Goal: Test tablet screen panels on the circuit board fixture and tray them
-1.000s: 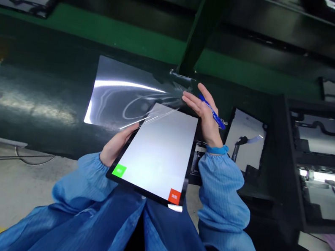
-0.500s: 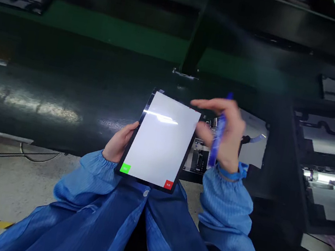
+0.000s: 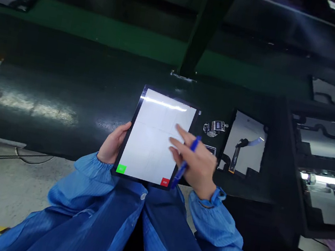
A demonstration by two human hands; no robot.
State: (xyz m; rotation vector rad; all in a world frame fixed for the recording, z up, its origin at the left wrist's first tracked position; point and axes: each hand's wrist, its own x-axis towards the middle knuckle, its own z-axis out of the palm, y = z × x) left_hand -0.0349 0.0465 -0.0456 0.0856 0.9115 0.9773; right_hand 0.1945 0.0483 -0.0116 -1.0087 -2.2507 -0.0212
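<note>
Screen left of panel; panel on bench.

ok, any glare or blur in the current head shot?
Head view: a bright glare streak across the top of the lit tablet; same head view: right hand and blue pen look smeared; head view again: patchy sheen on the dark bench, left side.

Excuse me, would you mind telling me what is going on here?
The person's left hand holds a lit display panel by its left edge. The right hand, holding a blue pen, is over the panel's white screen; contact is unclear. Another panel lies farther right on the bench.
</note>
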